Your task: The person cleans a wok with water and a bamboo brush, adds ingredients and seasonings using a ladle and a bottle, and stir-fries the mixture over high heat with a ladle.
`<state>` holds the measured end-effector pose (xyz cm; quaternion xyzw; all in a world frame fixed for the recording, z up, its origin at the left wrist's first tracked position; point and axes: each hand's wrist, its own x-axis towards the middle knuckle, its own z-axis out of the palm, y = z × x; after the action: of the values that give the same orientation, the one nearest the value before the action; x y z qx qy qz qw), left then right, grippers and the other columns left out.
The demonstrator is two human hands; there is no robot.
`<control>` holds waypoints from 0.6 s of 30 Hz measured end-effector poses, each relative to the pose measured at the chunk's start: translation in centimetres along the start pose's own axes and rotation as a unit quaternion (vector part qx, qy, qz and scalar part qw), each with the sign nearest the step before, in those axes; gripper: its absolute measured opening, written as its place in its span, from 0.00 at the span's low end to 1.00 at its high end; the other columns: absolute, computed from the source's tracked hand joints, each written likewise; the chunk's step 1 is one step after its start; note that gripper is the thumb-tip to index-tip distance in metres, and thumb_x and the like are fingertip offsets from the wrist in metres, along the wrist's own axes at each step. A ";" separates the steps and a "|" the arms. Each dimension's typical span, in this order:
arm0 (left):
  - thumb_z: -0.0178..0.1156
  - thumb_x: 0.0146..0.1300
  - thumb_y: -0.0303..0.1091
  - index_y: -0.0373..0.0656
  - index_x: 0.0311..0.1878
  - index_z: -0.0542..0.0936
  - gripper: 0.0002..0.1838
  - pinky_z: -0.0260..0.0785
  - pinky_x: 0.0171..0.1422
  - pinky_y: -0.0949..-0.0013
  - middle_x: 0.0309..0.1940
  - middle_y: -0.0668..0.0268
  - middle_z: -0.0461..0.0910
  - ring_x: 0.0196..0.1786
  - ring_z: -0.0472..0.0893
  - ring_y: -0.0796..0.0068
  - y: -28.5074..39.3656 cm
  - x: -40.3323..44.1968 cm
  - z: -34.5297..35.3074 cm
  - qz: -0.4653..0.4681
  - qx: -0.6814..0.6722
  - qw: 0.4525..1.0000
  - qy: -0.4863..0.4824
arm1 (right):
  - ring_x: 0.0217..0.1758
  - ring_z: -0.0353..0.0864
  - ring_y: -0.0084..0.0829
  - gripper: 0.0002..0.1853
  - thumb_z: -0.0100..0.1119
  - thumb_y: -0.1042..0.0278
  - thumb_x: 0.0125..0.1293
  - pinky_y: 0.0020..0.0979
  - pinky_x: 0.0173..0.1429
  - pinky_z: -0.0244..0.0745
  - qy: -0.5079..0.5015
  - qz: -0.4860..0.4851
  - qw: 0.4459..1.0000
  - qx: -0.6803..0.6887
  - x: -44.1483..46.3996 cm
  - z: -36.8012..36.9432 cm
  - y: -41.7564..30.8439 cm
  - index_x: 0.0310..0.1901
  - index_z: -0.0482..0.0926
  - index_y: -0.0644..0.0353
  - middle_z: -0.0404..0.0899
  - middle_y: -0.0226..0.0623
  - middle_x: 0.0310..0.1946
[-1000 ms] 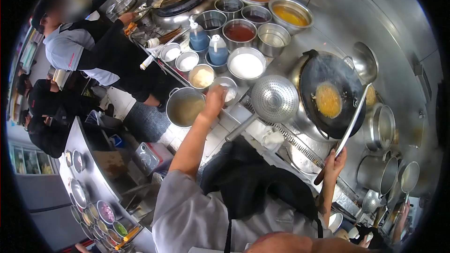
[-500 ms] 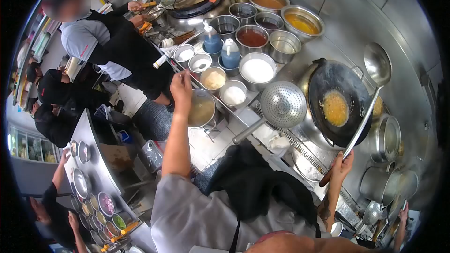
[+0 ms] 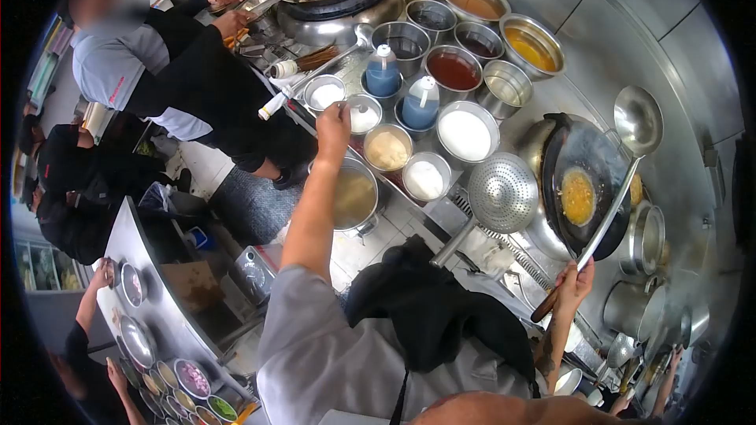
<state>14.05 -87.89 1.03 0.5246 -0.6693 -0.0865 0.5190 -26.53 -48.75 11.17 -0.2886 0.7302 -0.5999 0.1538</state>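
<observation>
"Quick: ladle, where?"

"In the right hand (image 3: 573, 282), fingers wrapped round the handle. The ladle (image 3: 638, 122) ran slantwise over the wok (image 3: 568, 151): brown grip end near, round head up and away, past the far-right rim."

"Food?"

"Yellow-brown food (image 3: 579, 197) sat in the wok, left of the handle's line, well apart from the ladle's head. The right hand was much the nearer one, with the wok straight ahead of it."

"Left hand?"

"Far off to the other side, arm stretched out. The left hand (image 3: 333, 130) had its fingers pinched together at the left edge of a small metal bowl (image 3: 380, 121) with white powder (image 3: 365, 120) in it. Small spoon-like thing (image 3: 359, 108) right by the fingertips; couldn't tell if it was gripped, or if they touched the rim."

"Between that bowl and the wok?"

"Beige powder (image 3: 387, 147) in a container just beside the bowl, then the perforated strainer (image 3: 504, 193) near the wok, its handle angled back toward the apron (image 3: 417, 283)."
</observation>
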 end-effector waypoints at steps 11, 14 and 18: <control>0.60 0.62 0.28 0.34 0.34 0.79 0.06 0.72 0.35 0.55 0.27 0.46 0.80 0.32 0.80 0.45 -0.5 0.6 0.7 -0.038 -0.047 0.997 -0.043 | 0.16 0.63 0.16 0.21 0.50 0.76 0.69 0.18 0.19 0.58 0.003 -0.021 1.000 0.017 -0.8 2.4 -3.1 0.62 0.63 0.64 0.67 0.28 0.23; 0.59 0.62 0.29 0.35 0.34 0.79 0.06 0.71 0.36 0.53 0.27 0.46 0.79 0.33 0.80 0.45 -1.1 0.9 1.1 -0.010 -0.045 0.999 -0.024 | 0.15 0.63 0.16 0.21 0.50 0.76 0.69 0.19 0.18 0.59 0.001 -0.029 0.999 0.020 -0.8 2.9 -3.6 0.62 0.63 0.64 0.68 0.29 0.24; 0.59 0.62 0.31 0.36 0.34 0.78 0.07 0.71 0.37 0.52 0.26 0.47 0.80 0.33 0.80 0.45 -1.5 0.4 1.5 -0.029 0.025 0.997 -0.070 | 0.15 0.64 0.16 0.21 0.50 0.76 0.69 0.18 0.18 0.59 -0.001 -0.020 1.000 0.004 -0.5 3.6 -4.1 0.62 0.64 0.64 0.69 0.29 0.24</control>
<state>13.79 -89.46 -0.38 0.5494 -0.6904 -0.1206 0.4549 -23.06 -51.75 14.19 -0.3031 0.7218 -0.6052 0.1442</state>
